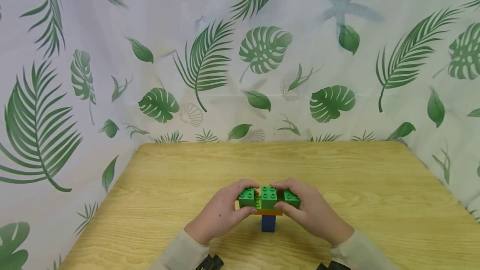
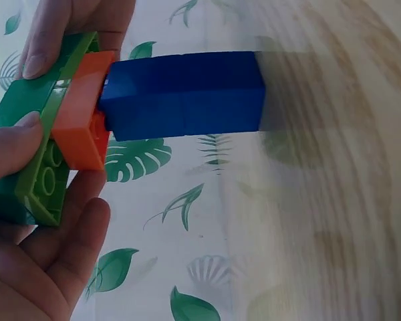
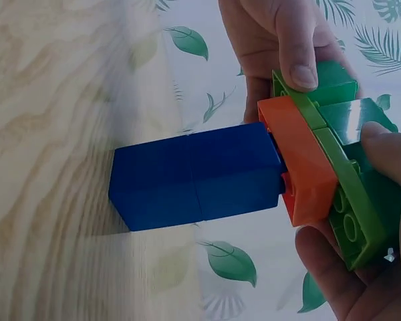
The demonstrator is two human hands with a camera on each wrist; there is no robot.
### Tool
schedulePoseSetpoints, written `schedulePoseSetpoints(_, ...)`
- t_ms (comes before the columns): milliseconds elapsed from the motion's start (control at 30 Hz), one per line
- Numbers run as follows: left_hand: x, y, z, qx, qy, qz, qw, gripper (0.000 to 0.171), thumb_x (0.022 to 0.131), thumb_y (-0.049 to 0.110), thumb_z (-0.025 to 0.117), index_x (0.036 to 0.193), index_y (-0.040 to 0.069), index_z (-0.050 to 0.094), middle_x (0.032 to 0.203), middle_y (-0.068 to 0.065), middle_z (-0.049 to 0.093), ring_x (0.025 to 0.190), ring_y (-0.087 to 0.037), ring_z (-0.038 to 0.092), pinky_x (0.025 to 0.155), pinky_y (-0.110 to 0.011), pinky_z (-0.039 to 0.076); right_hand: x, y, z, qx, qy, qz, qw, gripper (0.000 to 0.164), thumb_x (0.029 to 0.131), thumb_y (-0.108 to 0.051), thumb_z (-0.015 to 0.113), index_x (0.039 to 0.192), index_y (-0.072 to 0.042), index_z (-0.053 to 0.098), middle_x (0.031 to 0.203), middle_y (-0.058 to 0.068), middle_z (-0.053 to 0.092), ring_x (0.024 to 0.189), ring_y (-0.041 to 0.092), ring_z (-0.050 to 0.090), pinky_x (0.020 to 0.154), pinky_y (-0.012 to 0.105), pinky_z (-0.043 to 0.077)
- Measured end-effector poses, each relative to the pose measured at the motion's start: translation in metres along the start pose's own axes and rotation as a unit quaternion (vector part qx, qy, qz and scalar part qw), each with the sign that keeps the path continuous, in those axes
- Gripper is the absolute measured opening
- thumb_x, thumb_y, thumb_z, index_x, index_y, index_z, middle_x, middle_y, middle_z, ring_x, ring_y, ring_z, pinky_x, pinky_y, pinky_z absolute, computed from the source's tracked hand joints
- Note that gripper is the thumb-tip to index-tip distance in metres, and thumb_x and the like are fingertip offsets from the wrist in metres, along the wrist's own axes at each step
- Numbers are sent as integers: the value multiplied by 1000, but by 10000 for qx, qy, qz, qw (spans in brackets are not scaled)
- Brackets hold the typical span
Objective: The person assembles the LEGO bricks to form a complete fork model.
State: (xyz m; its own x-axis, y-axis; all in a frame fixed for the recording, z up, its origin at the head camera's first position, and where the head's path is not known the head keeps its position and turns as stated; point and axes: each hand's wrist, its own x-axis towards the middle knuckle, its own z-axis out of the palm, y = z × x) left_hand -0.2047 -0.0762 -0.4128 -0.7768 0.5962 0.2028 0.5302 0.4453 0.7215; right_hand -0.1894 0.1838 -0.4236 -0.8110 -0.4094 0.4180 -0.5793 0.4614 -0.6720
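Note:
A toy brick tower stands upright on the table: two stacked blue bricks (image 2: 184, 97), an orange brick (image 3: 301, 160) across them, then lime-green flat bricks (image 3: 351, 207) that overhang both sides. Along the top are three green bricks: a left one (image 1: 246, 197), a middle one (image 1: 269, 198) and a right one (image 1: 291, 198). My left hand (image 1: 225, 208) pinches the left end, thumb on the near side and fingers behind. On the opposite end, my right hand (image 1: 314, 211) grips the right green brick likewise. Fingers partly cover both outer bricks.
The wooden tabletop (image 1: 180, 170) extends around the tower on all sides. A leaf-patterned cloth (image 1: 225, 74) hangs behind the table and along its sides. Dark wrist straps (image 1: 211, 262) show at the bottom edge of the head view.

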Motion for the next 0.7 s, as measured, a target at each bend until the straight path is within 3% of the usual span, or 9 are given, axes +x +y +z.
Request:
schedulePoseSetpoints(233, -2, 3, 2, 368, 39, 169, 9992, 50, 97, 20, 72, 142, 23, 51, 138, 3, 55, 107, -7, 59, 90, -34, 54, -3, 2, -1, 51, 13, 54, 10000, 36, 95, -26, 73, 129, -19, 64, 113, -7, 64, 86, 9, 63, 70, 28, 56)
schedulePoseSetpoints(467, -1, -2, 0, -486, -183, -174, 9985, 47, 97, 21, 70, 139, 27, 51, 129, 2, 58, 104, -8, 62, 83, -24, 53, -3, -1, 1, -244, 51, 78, 9997, 35, 95, -30, 74, 126, -17, 65, 110, -5, 65, 85, 8, 62, 68, 26, 56)
schedulePoseSetpoints(700, 0, -5, 0, -503, -256, -225, 9982, 48, 98, 23, 69, 141, 27, 49, 129, 2, 59, 105, -8, 62, 84, -24, 53, -3, -3, 1, -745, 94, -273, 9968, 40, 93, -26, 75, 130, -16, 64, 105, -9, 63, 85, 4, 61, 69, 25, 56)
